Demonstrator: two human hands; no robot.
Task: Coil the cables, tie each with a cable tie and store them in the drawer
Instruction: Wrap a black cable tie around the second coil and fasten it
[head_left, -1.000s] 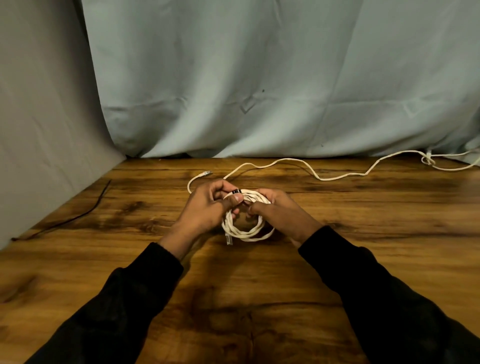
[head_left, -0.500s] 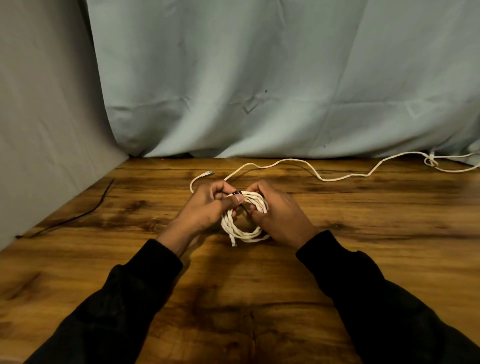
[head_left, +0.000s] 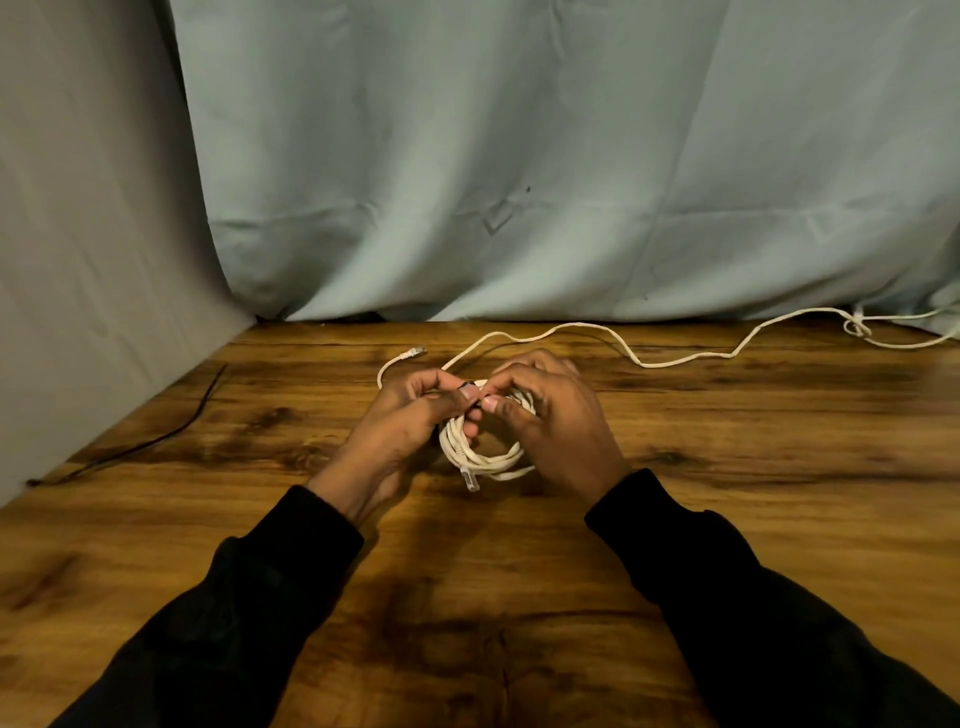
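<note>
Both hands are meeting over a coil of white cable (head_left: 480, 452) at the middle of the wooden table (head_left: 727, 519). The left hand (head_left: 400, 421) is gripping the coil's upper left side, thumb pressing along the top. The right hand (head_left: 556, 415) is closing over the coil's upper right side, its thumb and forefinger pinching at the same spot, where a small dark piece (head_left: 469, 385), possibly a cable tie, is showing between the fingertips. A clear plug (head_left: 470, 477) is sticking out below the coil. Beyond the coil, a loose white cable (head_left: 649, 364) is trailing toward the curtain (head_left: 519, 182). Far left of the coil, a thin black strip (head_left: 156, 441) is lying flat.
</note>
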